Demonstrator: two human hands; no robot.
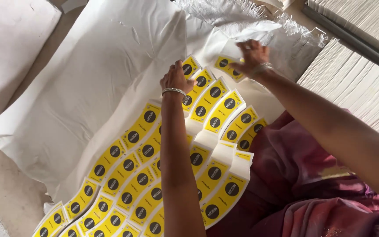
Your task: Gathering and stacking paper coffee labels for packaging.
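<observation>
A large printed sheet (132, 175) of curved yellow labels with black round marks lies across my lap and over white paper. My left hand (176, 79), with a bead bracelet at the wrist, presses down on the far end of the sheet, fingers closed over its edge. My right hand (253, 55) is farther out, and pinches a single yellow label piece (225, 66) lifted off the sheet's far right corner. White margins show between the label rows.
Big white paper sheets (88, 74) spread to the left and ahead. A woven white sack (224, 11) lies at the top. Tall stacks of white cut paper (352, 83) stand at right. Maroon cloth (303, 184) covers my lap.
</observation>
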